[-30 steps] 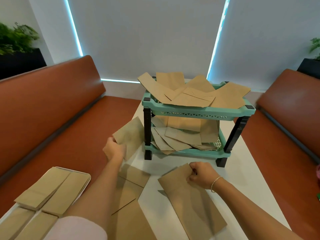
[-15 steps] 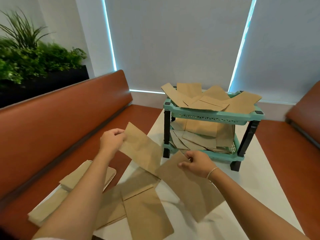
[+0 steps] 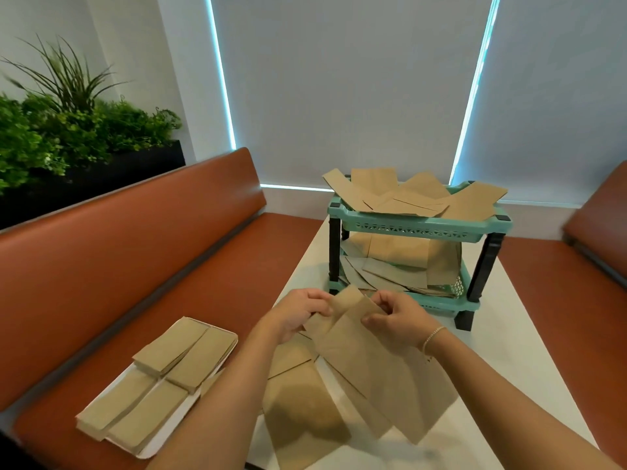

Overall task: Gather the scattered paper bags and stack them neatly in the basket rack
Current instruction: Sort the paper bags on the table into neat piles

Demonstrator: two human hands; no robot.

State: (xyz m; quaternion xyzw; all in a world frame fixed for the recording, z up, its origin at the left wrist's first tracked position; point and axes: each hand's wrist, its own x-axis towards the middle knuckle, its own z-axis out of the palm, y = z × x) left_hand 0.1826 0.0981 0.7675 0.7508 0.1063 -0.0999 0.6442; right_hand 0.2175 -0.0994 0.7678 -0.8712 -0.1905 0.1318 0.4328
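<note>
Head view. The left hand [image 3: 298,312] and the right hand [image 3: 395,318] meet above the near centre of the white table [image 3: 529,361], just in front of the basket rack [image 3: 419,228]. Each hand has fingers and thumb pinched on the far top edge of the held paper bags [image 3: 380,371]: at least two flat brown bags, overlapped, their near ends hanging down toward the table. More loose bags [image 3: 302,415] lie flat on the table below the hands, partly under the held ones.

The basket rack stands at the far centre of the table: two teal tiers on black posts. The upper tier carries a disordered fan of bags [image 3: 407,198] that overhang the rim; the lower tier holds a further untidy pile [image 3: 400,266].

On the bench seat [image 3: 84,300] to the left, a white tray [image 3: 159,446] holds folded bag bundles [image 3: 169,368] in rows.

Handling, as judged: the bags are light, thin and pliable; they droop when held by one edge and will slide over one another. Take hold at the short top edge or at both long sides, square the edges against the table, and lay flat. Creasing and tearing are the likely faults under a hard pinch.

Markings: no brand, label or legible writing is visible on the bags, rack or tray.
</note>
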